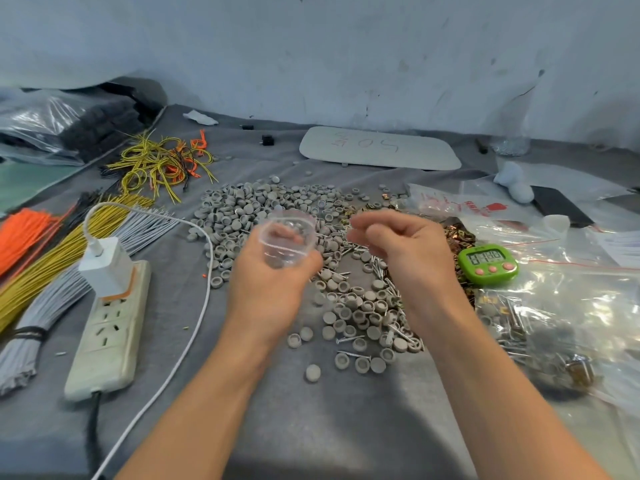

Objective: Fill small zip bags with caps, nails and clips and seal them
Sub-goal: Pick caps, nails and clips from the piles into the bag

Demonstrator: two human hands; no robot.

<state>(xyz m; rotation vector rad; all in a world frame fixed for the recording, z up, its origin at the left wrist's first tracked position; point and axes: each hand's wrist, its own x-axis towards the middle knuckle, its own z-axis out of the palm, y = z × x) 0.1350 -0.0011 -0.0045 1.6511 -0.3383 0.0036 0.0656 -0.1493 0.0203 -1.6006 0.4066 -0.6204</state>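
My left hand (273,282) grips a small clear zip bag (287,239), held open above a wide pile of grey caps (256,206) on the grey cloth; a few caps show inside the bag. My right hand (405,247) hovers just right of the bag's mouth, fingers curled and blurred; I cannot tell whether it holds anything. Screws or nails (353,353) lie mixed among the nearer caps. Brass-coloured clips (457,233) are heaped behind my right hand.
A power strip (107,327) with a white charger (104,265) and cable lies left, beside bundles of orange, yellow and grey wires (52,244). A green timer (487,264), filled plastic bags (568,323) and a white tray (379,147) are to the right and back.
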